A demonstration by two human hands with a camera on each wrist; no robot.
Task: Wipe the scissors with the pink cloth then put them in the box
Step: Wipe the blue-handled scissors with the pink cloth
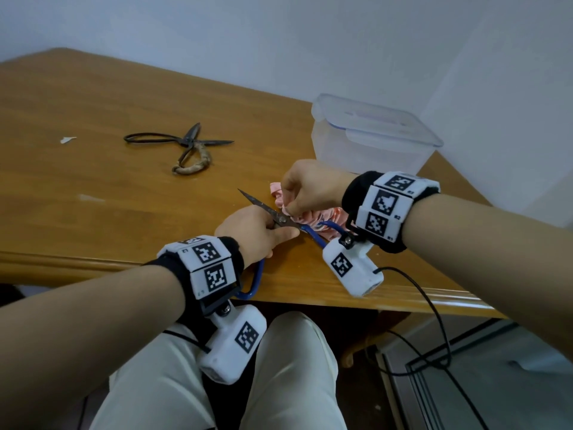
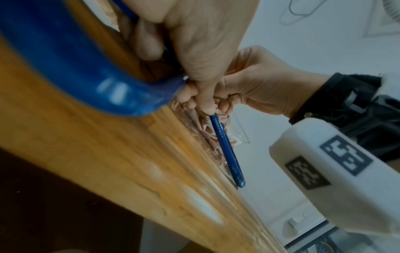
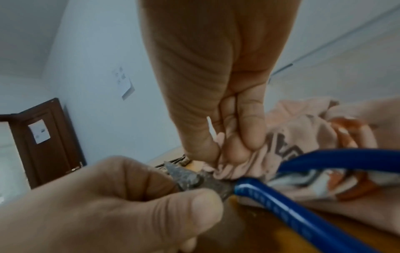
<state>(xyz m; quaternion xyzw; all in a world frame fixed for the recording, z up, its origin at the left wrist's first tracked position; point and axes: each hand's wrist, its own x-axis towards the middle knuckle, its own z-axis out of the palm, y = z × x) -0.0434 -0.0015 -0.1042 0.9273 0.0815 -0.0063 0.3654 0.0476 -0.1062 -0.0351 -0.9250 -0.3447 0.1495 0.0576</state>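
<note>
Wiping the blue-handled scissors at the worktop's near edge

The left hand [image 1: 252, 231] pinches the scissors [image 1: 280, 219] at the pivot; the right hand [image 1: 310, 189] clamps the pink cloth [image 1: 313, 217] against them. Blades point away-left, handles toward the person. A slipping cloth could drag fingers onto the rusty edge; the box [image 1: 372, 135] waits behind.

A plain room indoors, likely a home or small office: bare pale walls [image 1: 279, 41], a varnished wooden desk [image 1: 77, 103], a dark wooden door [image 3: 43, 137] with a paper notice.
</note>
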